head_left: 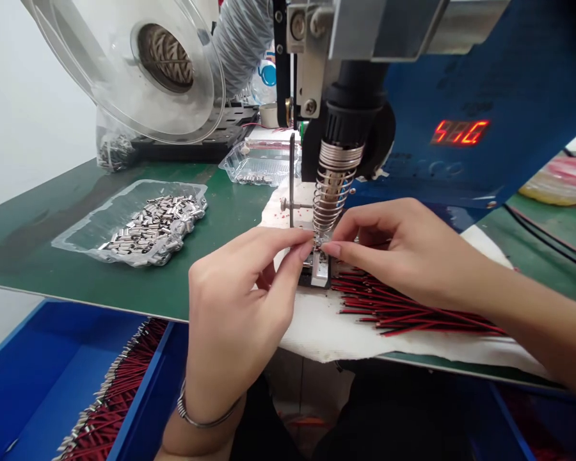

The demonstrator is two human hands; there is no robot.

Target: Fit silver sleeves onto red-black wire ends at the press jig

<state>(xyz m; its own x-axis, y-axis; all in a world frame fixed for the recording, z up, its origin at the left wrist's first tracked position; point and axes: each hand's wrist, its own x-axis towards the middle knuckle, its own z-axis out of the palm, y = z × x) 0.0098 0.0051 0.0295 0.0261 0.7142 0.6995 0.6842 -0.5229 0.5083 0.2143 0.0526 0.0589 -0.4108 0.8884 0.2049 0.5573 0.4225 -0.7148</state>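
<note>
My left hand (247, 298) is closed in a pinch, thumb against forefinger, just left of a small metal fixture (319, 270) under a soldering machine's spring-wrapped iron (336, 182). On the other side my right hand (403, 250) pinches too, its fingertips close to the left ones beneath the iron's tip. Whatever lies between the fingertips of either hand is too small and covered to name. Beneath my right hand a bundle of red and black wires (388, 307) is spread on a white cloth (326, 330).
A clear plastic tray (81, 234) of small metal cylinders (153, 224) stands left on the green table (235, 211). Behind it are another clear tray (264, 157) and a fume hood (110, 64) with a grey hose (242, 45). A blue bin (52, 358) below holds wired cylinders (110, 403).
</note>
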